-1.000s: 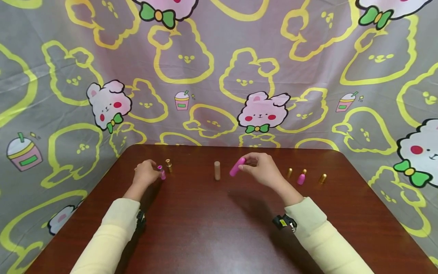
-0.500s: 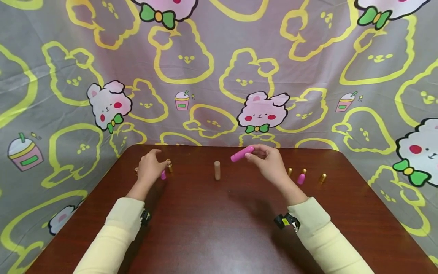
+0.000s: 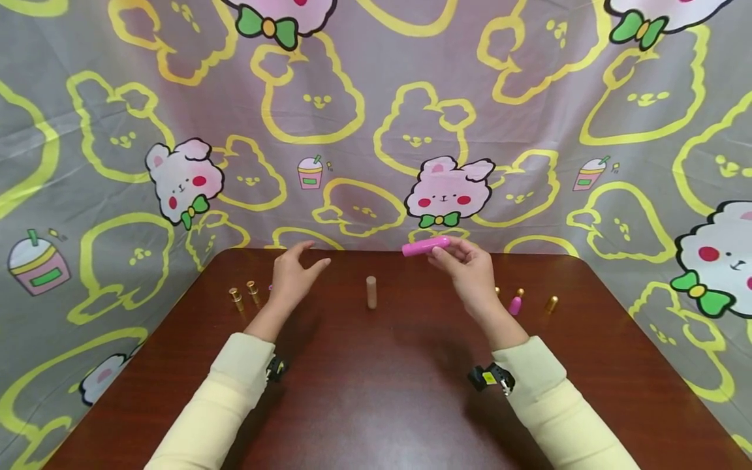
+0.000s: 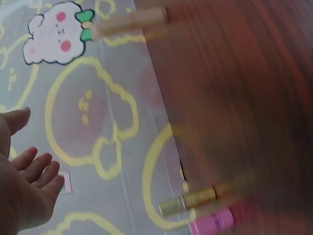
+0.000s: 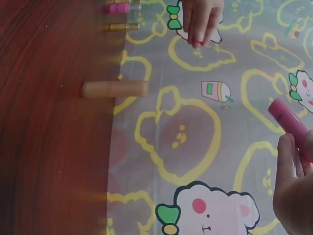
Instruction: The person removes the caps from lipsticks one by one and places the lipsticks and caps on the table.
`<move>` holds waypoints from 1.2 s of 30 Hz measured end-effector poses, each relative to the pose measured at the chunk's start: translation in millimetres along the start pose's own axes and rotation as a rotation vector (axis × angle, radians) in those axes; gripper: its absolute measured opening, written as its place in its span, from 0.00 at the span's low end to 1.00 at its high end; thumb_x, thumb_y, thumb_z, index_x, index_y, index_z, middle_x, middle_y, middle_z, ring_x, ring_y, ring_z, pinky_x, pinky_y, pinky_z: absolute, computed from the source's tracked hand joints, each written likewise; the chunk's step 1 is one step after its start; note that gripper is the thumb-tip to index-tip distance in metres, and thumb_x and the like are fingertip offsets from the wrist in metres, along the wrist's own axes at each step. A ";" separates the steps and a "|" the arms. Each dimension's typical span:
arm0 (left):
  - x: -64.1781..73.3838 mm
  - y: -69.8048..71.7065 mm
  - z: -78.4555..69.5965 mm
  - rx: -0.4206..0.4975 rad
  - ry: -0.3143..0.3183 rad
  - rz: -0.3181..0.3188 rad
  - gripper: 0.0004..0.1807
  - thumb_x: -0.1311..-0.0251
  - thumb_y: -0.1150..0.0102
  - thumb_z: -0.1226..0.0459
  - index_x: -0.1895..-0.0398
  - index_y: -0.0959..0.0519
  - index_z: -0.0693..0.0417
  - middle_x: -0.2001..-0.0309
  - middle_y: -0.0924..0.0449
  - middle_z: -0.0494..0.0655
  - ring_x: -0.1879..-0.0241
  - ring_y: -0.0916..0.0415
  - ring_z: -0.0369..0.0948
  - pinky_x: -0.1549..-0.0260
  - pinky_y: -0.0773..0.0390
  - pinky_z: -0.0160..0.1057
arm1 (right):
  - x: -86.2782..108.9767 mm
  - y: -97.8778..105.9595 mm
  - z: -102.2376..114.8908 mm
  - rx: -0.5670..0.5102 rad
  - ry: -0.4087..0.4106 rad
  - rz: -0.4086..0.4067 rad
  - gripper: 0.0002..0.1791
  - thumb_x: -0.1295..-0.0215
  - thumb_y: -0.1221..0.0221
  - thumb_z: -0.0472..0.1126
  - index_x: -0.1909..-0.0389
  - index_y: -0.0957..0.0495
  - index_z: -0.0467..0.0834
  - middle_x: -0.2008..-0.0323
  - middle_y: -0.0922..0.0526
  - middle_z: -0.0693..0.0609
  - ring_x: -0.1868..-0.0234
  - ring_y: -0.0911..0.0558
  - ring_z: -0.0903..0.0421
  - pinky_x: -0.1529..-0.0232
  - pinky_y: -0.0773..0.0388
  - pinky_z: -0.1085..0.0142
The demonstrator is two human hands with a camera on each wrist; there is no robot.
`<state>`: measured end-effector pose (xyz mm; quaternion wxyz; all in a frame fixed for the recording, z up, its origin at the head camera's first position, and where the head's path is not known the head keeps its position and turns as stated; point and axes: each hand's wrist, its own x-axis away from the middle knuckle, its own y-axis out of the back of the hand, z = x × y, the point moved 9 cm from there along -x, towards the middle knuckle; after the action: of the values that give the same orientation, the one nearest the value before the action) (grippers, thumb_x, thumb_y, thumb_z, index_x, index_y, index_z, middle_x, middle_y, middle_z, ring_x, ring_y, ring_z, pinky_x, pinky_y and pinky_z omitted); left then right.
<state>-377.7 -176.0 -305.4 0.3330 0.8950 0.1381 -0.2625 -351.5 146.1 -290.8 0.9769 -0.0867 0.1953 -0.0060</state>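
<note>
My right hand point(image 3: 470, 271) pinches a slim pink lipstick tube point(image 3: 424, 247) between thumb and fingers, above the table. It lies nearly level, its plain end pointing left in the head view. My left hand point(image 3: 290, 277) is raised on the left, with thumb and fingers spread and nothing between them. Between the two hands a tan lipstick tube point(image 3: 371, 292) stands upright on the table. Beside the left hand stand gold lipstick tubes point(image 3: 236, 299) with narrower necks. A shorter pink tube point(image 4: 212, 223), mostly hidden by that hand in the head view, shows in the left wrist view.
On the right of the brown table point(image 3: 376, 391) stand small round-topped pieces, a pink one point(image 3: 515, 305) and several gold ones point(image 3: 551, 304). One gold piece is partly behind my right hand. A cartoon-print cloth point(image 3: 352, 130) rises behind the table and along both sides.
My left hand has left the short pink tube and moved right and up, its fingers spread. My right hand has raised the pink lipstick tube and turned it from slanting to nearly level.
</note>
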 end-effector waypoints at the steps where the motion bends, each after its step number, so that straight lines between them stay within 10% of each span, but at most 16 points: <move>1: 0.4 -1.8 -3.9 0.035 -0.015 -0.008 0.26 0.46 0.28 0.62 0.46 0.22 0.65 0.48 0.20 0.60 0.44 0.26 0.53 0.44 0.30 0.49 | -0.1 -0.3 0.4 -0.021 0.002 -0.001 0.15 0.37 0.39 0.29 0.51 0.26 0.26 0.64 0.15 0.50 0.62 0.14 0.53 0.55 0.20 0.60; 22: 7.5 -55.0 -71.1 0.796 -0.046 0.140 0.19 0.43 0.34 0.74 0.49 0.23 0.73 0.51 0.20 0.65 0.53 0.20 0.43 0.49 0.24 0.41 | 1.2 -6.4 0.1 -0.346 0.010 -0.047 0.06 0.35 0.42 0.30 0.61 0.19 0.42 0.62 0.15 0.47 0.59 0.15 0.53 0.50 0.23 0.56; 36: 17.7 -82.8 -94.0 1.033 0.022 0.196 0.19 0.40 0.40 0.76 0.46 0.25 0.73 0.50 0.19 0.61 0.47 0.22 0.50 0.46 0.26 0.44 | 6.2 -17.2 0.7 -0.425 0.007 -0.036 0.07 0.34 0.43 0.30 0.61 0.18 0.41 0.62 0.15 0.47 0.59 0.14 0.54 0.52 0.21 0.60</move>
<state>-362.5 -50.6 -298.5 -0.1300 0.9540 -0.0902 -0.2545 -345.1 129.0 -289.6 0.9357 -0.2940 0.1942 0.0173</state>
